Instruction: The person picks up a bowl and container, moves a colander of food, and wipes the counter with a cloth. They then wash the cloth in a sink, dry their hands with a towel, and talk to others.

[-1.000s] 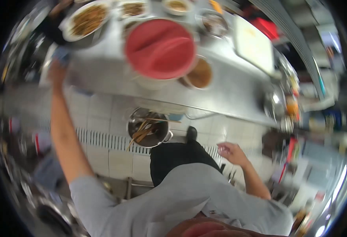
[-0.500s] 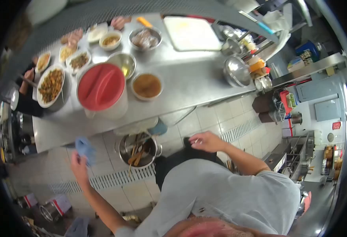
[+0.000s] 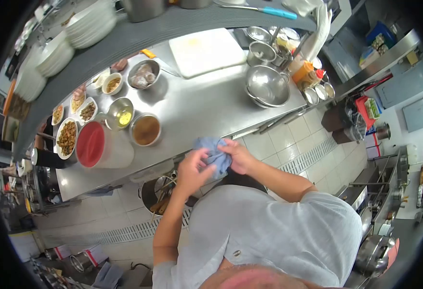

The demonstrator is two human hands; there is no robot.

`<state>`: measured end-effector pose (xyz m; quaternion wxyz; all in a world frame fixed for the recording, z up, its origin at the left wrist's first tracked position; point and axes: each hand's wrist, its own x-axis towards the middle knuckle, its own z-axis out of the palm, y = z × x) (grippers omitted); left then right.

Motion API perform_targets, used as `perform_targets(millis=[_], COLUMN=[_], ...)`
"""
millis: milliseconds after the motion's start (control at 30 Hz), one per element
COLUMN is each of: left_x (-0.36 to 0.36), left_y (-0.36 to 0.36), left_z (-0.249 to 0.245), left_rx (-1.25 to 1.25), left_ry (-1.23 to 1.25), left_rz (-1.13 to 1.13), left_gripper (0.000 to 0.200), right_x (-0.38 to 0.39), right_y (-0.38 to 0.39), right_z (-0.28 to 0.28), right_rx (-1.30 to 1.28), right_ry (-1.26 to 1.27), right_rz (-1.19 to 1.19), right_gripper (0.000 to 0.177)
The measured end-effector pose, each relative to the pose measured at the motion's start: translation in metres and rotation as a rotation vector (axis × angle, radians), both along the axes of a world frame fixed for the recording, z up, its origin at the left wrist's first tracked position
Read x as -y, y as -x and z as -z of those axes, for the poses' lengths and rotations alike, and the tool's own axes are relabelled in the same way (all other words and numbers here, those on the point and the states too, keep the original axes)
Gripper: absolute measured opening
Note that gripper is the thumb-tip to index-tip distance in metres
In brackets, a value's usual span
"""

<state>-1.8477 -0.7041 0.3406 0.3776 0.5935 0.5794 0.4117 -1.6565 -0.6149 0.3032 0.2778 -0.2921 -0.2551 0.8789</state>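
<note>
A blue cloth (image 3: pixel 219 161) is bunched between my two hands, in front of my chest and close to the table's front edge. My left hand (image 3: pixel 191 172) grips the cloth from the left, its fingers curled and slightly blurred. From the right, my right hand (image 3: pixel 238 157) has its fingers closed on the same cloth. Below and to the left, a metal pot (image 3: pixel 146 196) on the floor holds several wooden-handled utensils. Nearest on the table are a bowl of brown liquid (image 3: pixel 146 130) and a white tub with a red lid (image 3: pixel 90 144).
The steel table (image 3: pixel 197 106) carries a white cutting board (image 3: pixel 206 52), an orange-handled knife (image 3: pixel 148 53), steel colanders (image 3: pixel 267 85) and squeeze bottles (image 3: pixel 303 71). Several food dishes (image 3: pixel 67 138) stand at the left, near other people's hands. A shelf with stacked plates (image 3: pixel 91 24) overhangs the far side.
My left hand has brought the blue cloth rightward from the far left to my front. My right hand has moved slightly up and left and now grips it too. The view has shifted.
</note>
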Motion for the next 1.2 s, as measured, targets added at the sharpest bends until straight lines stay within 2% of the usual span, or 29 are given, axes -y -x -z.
perform_targets(millis=[33,133,200,267,333,400,467,567,667,700,833,933,1000,1067,1100,1133,1167,1200], left_x=[-0.02,-0.098,-0.158,-0.217,-0.263,-0.298,-0.31,-0.318,-0.313,-0.307,-0.235,-0.155,-0.099,-0.051,-0.027,-0.009,0.0,0.011], left_y=[-0.007,-0.025,-0.061,-0.101,-0.139,-0.17,-0.197,-0.217,-0.211,-0.204,-0.141,-0.089,-0.071,-0.059,-0.055,-0.055,-0.061,-0.064], left_z=[0.01,0.051,0.064,0.093,0.081,0.095,0.098,0.141,0.137,0.141,0.15,0.175,0.193,0.183,0.176,0.167,0.143,0.123], left_rx=[0.141,0.122,0.148,0.047,0.285,0.234,0.367,0.615,0.759,0.79,0.789,0.745,0.843,0.78,0.893,1.006,1.028,1.046], left_ry=[0.091,0.145,0.308,0.374,0.639,0.654,0.729,0.769,0.755,0.728,0.649,0.617,0.572,0.555,0.523,0.496,0.432,0.362], left_rz=[-0.089,-0.133,-0.109,-0.092,0.01,0.075,-0.02,-0.096,-0.136,-0.195,-0.267,-0.38,-0.561,-0.7,-0.771,-0.835,-0.843,-0.859], left_gripper=[0.052,0.053,0.061,0.07,0.079,0.085,0.08,0.059,0.038,0.031,0.028,0.027,0.021,0.025,0.028,0.032,0.033,0.035], right_x=[-0.014,-0.051,-0.078,-0.102,-0.123,-0.138,-0.148,-0.16,-0.175,-0.183,-0.218,-0.257,-0.285,-0.308,-0.297,-0.305,-0.304,-0.302], right_y=[-0.024,-0.107,-0.165,-0.213,-0.255,-0.289,-0.316,-0.345,-0.348,-0.346,-0.3,-0.233,-0.173,-0.094,-0.054,-0.014,0.026,0.06], right_z=[-0.006,-0.018,-0.015,-0.018,-0.028,-0.04,-0.044,-0.051,-0.066,-0.074,-0.112,-0.103,-0.075,-0.032,-0.051,-0.015,0.002,0.02], right_rx=[0.027,0.141,0.244,0.287,0.302,0.328,0.318,0.302,0.318,0.325,0.44,0.501,0.553,0.598,0.676,0.527,0.53,0.564], right_ry=[-0.038,-0.161,-0.29,-0.287,-0.295,-0.312,-0.358,-0.406,-0.493,-0.546,-0.742,-0.823,-0.861,-1.11,-1.152,-1.537,-1.817,-2.018], right_rz=[0.026,0.062,0.057,0.142,0.225,0.341,0.453,0.484,0.489,0.456,0.373,0.196,0.063,-0.015,-0.136,0.02,0.081,0.006], right_gripper=[0.034,0.032,0.034,0.035,0.036,0.036,0.037,0.037,0.037,0.04,0.045,0.044,0.039,0.038,0.04,0.041,0.043,0.04])
